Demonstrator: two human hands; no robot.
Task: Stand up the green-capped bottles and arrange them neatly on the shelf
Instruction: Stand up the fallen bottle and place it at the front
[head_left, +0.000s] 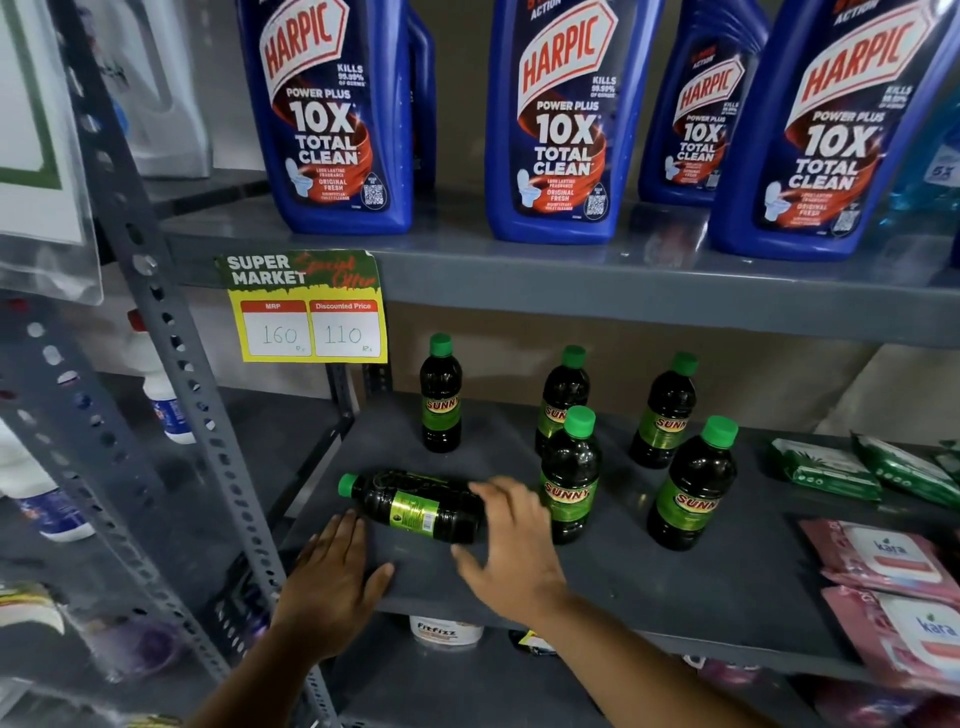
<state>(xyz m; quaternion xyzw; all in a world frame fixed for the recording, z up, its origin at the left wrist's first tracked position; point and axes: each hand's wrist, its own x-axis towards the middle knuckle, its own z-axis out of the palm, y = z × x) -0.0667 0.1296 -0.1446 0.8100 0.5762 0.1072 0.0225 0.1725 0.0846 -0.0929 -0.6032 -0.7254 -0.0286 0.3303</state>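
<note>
The fallen bottle (418, 506) lies crosswise, cap left; the right hand (511, 545), fingers spread wide and empty, is nearer, at its base.

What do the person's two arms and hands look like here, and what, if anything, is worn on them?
Both forearms are bare up to the picture's edge: no sleeves, gloves, watch or bracelets show. No rings are visible on the left hand or the right hand, whose fingers are slightly blurred.
</note>
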